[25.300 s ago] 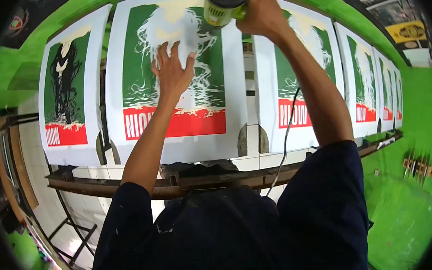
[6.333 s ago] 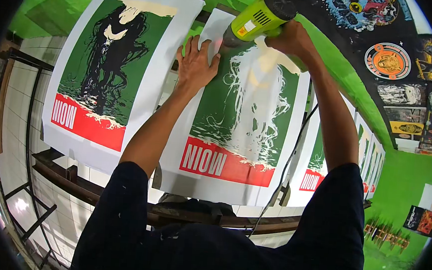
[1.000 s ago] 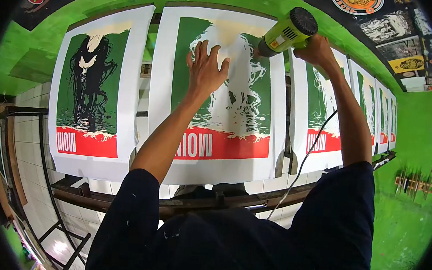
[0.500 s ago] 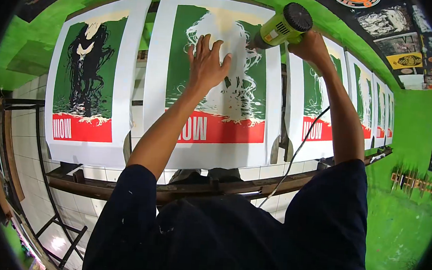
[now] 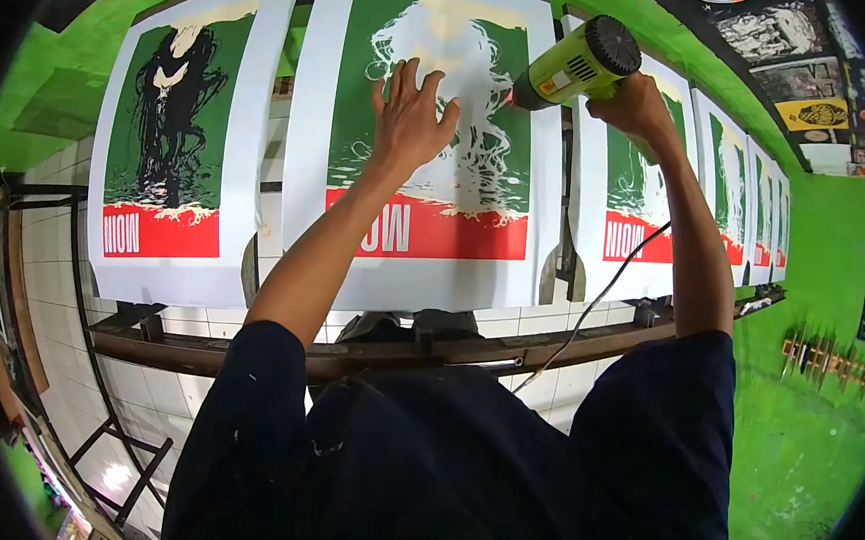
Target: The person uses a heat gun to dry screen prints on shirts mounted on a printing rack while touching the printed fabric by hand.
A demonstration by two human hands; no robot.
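Note:
My left hand [image 5: 411, 123] is over the middle of a white printed panel [image 5: 431, 285] with a green, cream and red design. Its fingers are spread, palm down; whether it touches the surface I cannot tell. In my right hand [image 5: 636, 114] is a lime-green heat gun [image 5: 572, 64] with a black rear cap, gripped by its handle. Its dark nozzle points left over the panel's right side, with a reddish glow at the tip. A cord [image 5: 602, 287] hangs down from the gun.
To the left lies a similar panel [image 5: 166, 276] with black added to its design. More printed panels [image 5: 633, 274] run off to the right. A dark metal rail [image 5: 376, 366] crosses in front of me. Tools hang on a rack [image 5: 827, 363] on the green wall.
The view has tilted, so the panels sit a little higher in it. The heat gun has shifted slightly down and right relative to the print. My left hand stays spread over the panel.

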